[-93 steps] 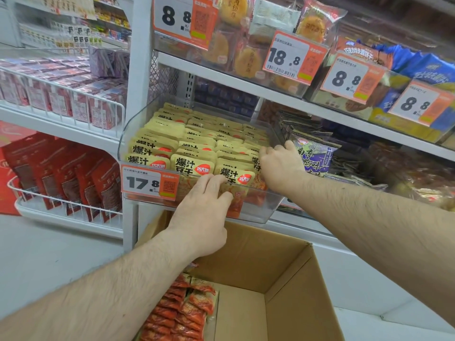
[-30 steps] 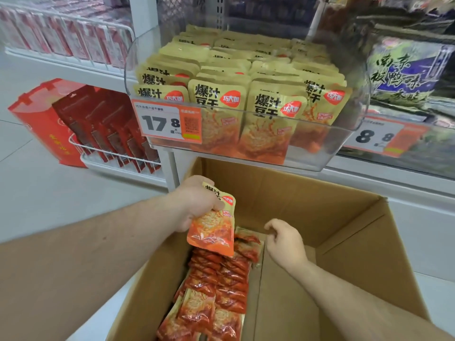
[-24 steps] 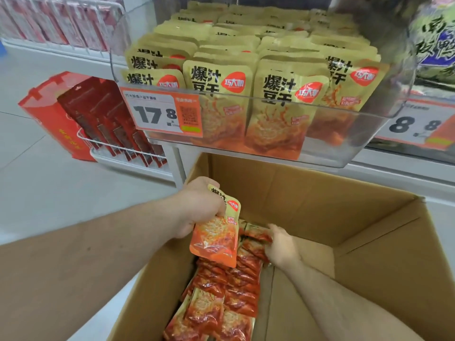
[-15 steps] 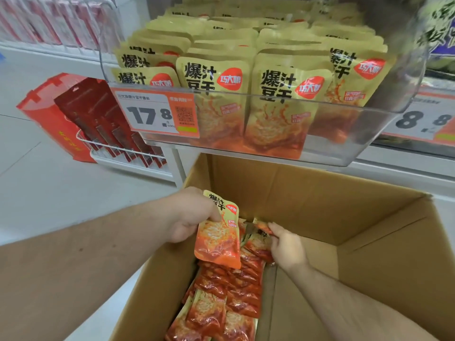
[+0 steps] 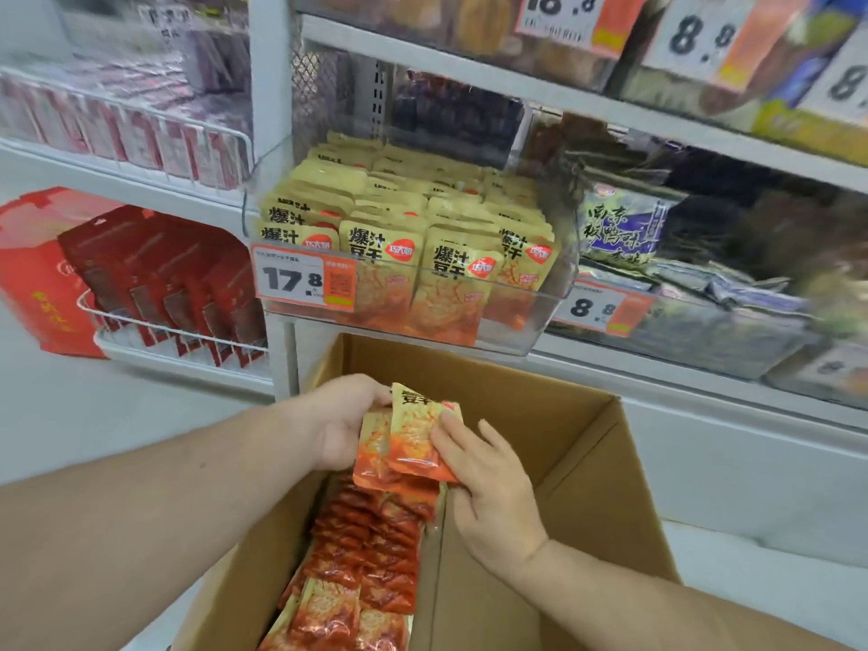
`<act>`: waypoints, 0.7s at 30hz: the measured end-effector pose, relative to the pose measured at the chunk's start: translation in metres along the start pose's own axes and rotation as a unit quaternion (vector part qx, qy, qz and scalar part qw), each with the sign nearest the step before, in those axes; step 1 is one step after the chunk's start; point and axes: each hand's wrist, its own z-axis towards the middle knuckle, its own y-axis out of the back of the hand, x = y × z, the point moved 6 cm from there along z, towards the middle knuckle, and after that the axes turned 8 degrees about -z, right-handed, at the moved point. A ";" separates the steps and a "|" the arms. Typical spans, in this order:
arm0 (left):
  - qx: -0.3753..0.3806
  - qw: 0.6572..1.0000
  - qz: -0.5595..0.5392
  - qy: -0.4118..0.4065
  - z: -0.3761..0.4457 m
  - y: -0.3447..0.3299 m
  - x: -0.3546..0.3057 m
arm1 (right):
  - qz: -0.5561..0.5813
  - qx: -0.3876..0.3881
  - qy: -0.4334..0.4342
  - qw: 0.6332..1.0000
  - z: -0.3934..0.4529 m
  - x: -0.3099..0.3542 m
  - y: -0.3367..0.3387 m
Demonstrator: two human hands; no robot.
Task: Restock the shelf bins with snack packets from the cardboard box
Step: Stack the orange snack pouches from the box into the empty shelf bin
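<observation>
Cardboard box (image 5: 587, 467): it stood open on the floor below the shelf, nearest the camera, its left side packed with rows of orange snack packets (image 5: 361, 575) and its right side bare.
Left hand (image 5: 343, 422): it gripped the top of the held packets (image 5: 404, 439) just above the box, fingers curled round their upper edge.
Right hand (image 5: 488, 481): it pinched the lower right of the same bunch, thumb on the front face.
Change: a second earlier the left hand held one packet while the right dug among the rows in the box; now at least two packets sat together between both hands, and the view had tipped up toward the shelf.
Meaning for the task: the person seemed to be gathering a small stack before lifting it, so the picking was under way and the placing not yet done.
Clear bin (image 5: 540, 317): it sat on the shelf right above the box, behind the 17.8 price tag (image 5: 303, 281), already crowded with upright yellow-topped packets of the same kind; little room showed, and the back rows were blurred.
Neighbouring bin (image 5: 695, 331): to the right, it held dark packets with an 8.8 tag.
Far left: wire racks carried red packs.
</observation>
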 end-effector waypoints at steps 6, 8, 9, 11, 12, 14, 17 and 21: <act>0.083 0.996 -0.021 -0.029 -0.026 -0.033 -0.004 | -0.056 -0.010 0.042 0.997 0.008 0.017 0.028; 0.074 0.995 -0.003 -0.063 -0.028 -0.035 -0.006 | -0.072 -0.008 0.050 0.996 0.011 0.023 0.035; 0.069 0.995 -0.002 -0.077 -0.028 -0.035 -0.008 | -0.081 -0.008 0.058 0.995 0.013 0.026 0.039; 0.065 0.993 -0.008 -0.100 -0.029 -0.036 -0.013 | -0.083 0.002 0.069 0.994 0.016 0.028 0.044; 0.066 0.992 -0.009 -0.111 -0.031 -0.036 -0.016 | -0.079 0.016 0.072 0.994 0.017 0.028 0.045; 0.067 0.988 -0.003 -0.138 -0.033 -0.036 -0.022 | -0.071 0.041 0.080 0.993 0.020 0.028 0.052; 0.055 0.973 0.062 -0.216 -0.040 -0.037 -0.036 | -0.044 -0.006 0.075 0.996 0.036 0.024 0.078; 0.041 0.896 0.276 -0.345 -0.064 -0.046 -0.056 | -0.059 -0.050 -0.008 0.997 0.074 0.011 0.112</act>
